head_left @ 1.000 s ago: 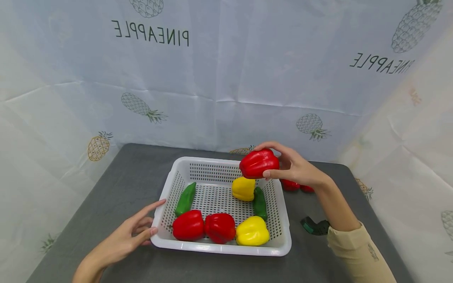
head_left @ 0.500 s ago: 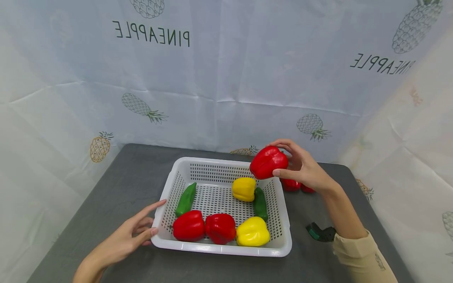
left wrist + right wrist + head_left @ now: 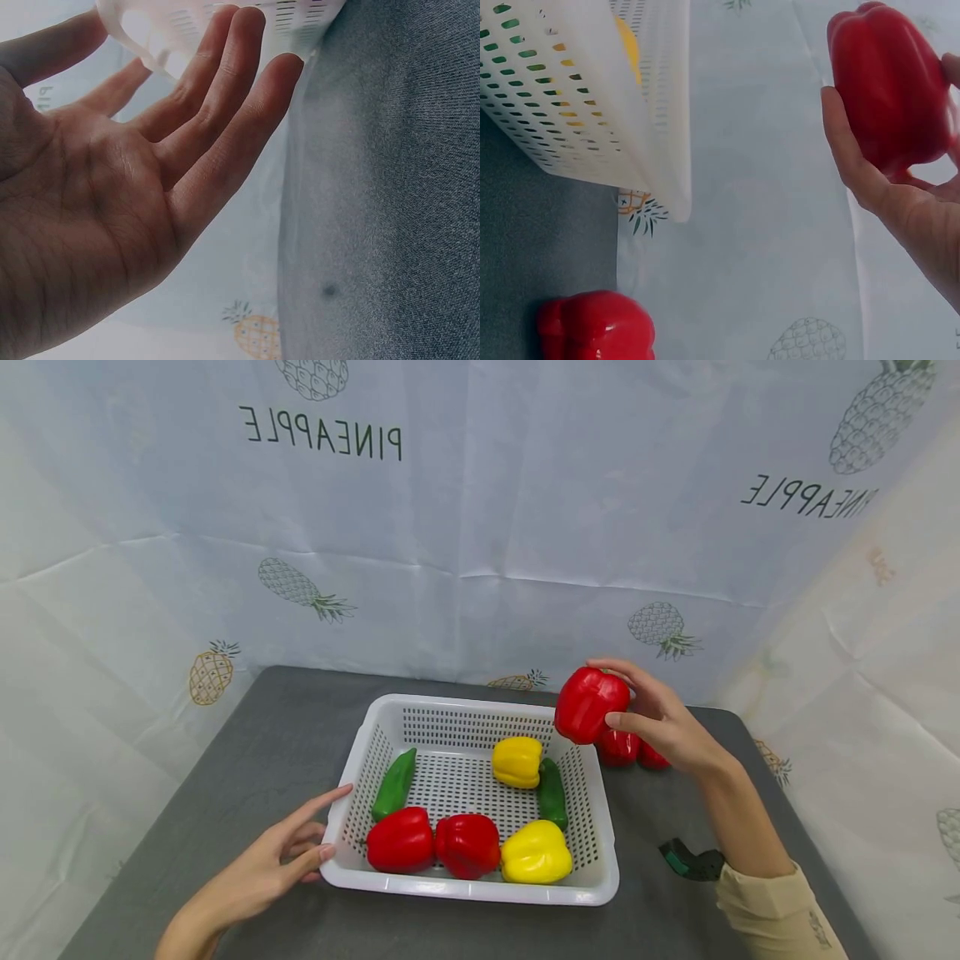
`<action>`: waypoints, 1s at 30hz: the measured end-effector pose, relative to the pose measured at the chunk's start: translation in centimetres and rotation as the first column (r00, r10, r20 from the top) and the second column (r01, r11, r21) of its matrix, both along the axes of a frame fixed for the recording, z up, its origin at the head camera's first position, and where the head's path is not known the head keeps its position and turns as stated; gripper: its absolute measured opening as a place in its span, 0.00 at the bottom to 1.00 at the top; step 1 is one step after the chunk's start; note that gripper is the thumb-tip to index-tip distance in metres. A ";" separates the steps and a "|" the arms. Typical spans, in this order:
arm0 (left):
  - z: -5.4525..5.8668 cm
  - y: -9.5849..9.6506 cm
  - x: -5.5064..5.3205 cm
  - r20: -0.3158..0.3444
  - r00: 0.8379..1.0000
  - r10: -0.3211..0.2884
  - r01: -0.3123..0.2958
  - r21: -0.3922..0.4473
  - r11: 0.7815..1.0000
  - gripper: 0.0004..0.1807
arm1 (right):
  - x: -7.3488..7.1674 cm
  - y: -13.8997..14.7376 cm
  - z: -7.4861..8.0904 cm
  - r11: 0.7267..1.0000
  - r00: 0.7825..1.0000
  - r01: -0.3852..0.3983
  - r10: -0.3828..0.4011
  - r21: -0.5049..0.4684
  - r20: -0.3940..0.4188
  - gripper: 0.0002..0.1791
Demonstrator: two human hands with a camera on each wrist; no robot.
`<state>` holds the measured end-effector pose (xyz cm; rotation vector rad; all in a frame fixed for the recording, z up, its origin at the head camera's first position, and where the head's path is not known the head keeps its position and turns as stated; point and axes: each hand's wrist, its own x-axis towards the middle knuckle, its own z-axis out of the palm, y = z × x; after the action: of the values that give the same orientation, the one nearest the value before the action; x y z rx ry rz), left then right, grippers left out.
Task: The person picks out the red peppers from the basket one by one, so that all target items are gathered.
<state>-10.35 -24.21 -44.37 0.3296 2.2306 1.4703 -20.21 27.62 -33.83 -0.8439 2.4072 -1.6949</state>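
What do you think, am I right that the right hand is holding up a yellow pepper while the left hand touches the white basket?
Not quite: the held pepper is red, not yellow, as the head view shows. So the right hand is holding up a red pepper while the left hand touches the white basket.

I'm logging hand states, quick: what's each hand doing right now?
Left hand: open, thumb and index fingertip touching the white basket.
Right hand: holding a red bell pepper between thumb and fingers.
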 end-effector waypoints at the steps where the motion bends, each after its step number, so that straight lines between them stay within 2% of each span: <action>1: 0.0 0.0 0.0 0.000 1.000 0.000 0.000 0.000 1.000 0.45 | 0.0 0.1 -0.1 1.000 1.000 -0.015 0.015 -0.012 0.001 0.42; 7: -0.1 -0.1 0.0 -0.007 1.000 -0.010 0.010 0.010 1.000 0.45 | 0.2 0.7 -0.3 0.994 0.995 -0.090 0.092 -0.067 0.034 0.42; 9: -0.1 -0.1 0.0 -0.009 1.000 -0.013 0.013 0.013 1.000 0.44 | 0.4 0.8 -0.4 0.996 0.997 -0.068 0.069 -0.050 0.026 0.42; 15: 0.0 0.0 0.0 -0.004 1.000 -0.005 0.005 0.003 1.000 0.45 | 0.8 0.8 -0.4 0.996 0.997 0.073 -0.071 0.055 -0.033 0.48; 19: 0.0 0.1 0.0 -0.005 1.000 -0.003 0.003 -0.003 1.000 0.45 | 0.9 0.9 -0.5 0.991 0.995 0.097 -0.093 0.093 -0.044 0.52; 30: -0.1 0.0 0.0 -0.007 1.000 -0.005 0.005 0.004 1.000 0.45 | 1.2 2.7 -1.1 0.971 0.986 0.162 -0.154 0.173 -0.058 0.54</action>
<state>-10.33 -24.20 -44.43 0.3419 2.2306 1.4734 -18.97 30.37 -34.90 -0.6880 2.6713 -1.4937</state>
